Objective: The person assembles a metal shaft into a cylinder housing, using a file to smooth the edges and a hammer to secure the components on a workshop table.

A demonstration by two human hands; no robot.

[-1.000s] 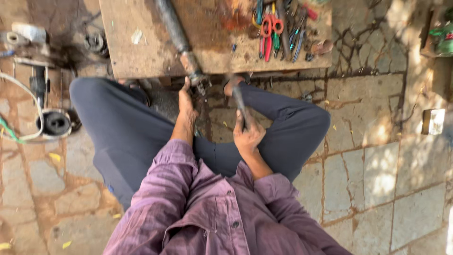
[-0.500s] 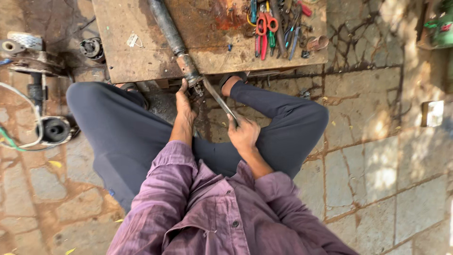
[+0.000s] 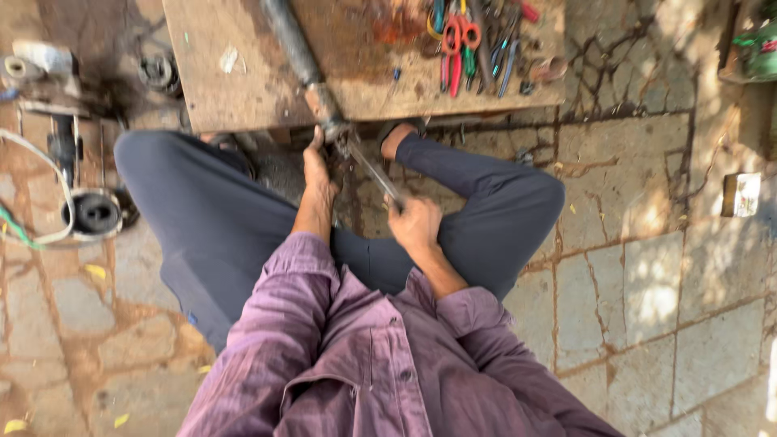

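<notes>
I sit cross-legged on a stone floor. A long dark metal shaft [image 3: 293, 50] lies on a low wooden board [image 3: 227, 89] and sticks out over its near edge. My left hand [image 3: 317, 171] reaches up and holds the shaft's jointed end [image 3: 333, 128]. My right hand [image 3: 414, 222] grips a slim metal tool [image 3: 374, 171], whose far tip rests against that same shaft end.
Red and green handled pliers and scissors [image 3: 460, 44] lie in a heap on the board's right part. A power grinder [image 3: 91, 212] with a white cable lies on the floor at the left. A green object [image 3: 757, 50] sits at the far right.
My right hand swung the metal tool down from a raised pose until its tip met the shaft end. My left hand stayed on the shaft.
</notes>
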